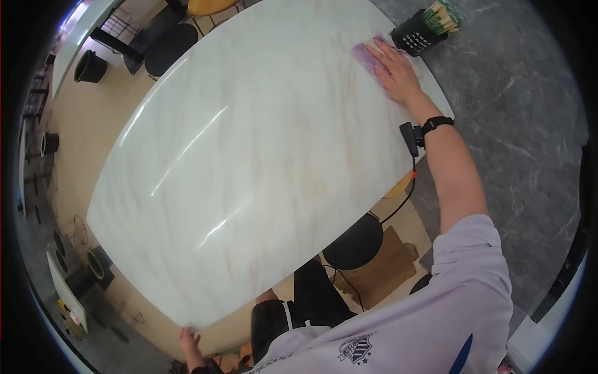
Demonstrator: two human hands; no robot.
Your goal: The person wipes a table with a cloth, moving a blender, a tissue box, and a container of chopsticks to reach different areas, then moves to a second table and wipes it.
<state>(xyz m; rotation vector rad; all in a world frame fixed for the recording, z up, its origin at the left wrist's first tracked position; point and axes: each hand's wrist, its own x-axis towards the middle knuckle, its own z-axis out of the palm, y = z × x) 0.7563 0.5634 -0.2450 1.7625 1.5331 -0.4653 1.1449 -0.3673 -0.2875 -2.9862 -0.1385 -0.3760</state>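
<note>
My right hand (397, 71) lies flat with fingers spread on a thin purple cloth (364, 57), pressing it to the white marbled tabletop (249, 143) near its far right corner. Beside those fingers is a black cup (416, 34) packed with many thin sticks in green-and-white wrappers (443, 19). At the near left corner of the table is my left hand (189, 344), small in view; its fingers are bent around the table edge. A black wristband with a small device (412, 134) and a cable is on my right wrist.
A grey marbled surface (511, 137) adjoins the table on the right. Black round stools (355, 242) (171, 50) stand by both long sides. Cardboard (389, 265) lies on the floor near my legs. Black bins (91, 67) and other tables are to the left.
</note>
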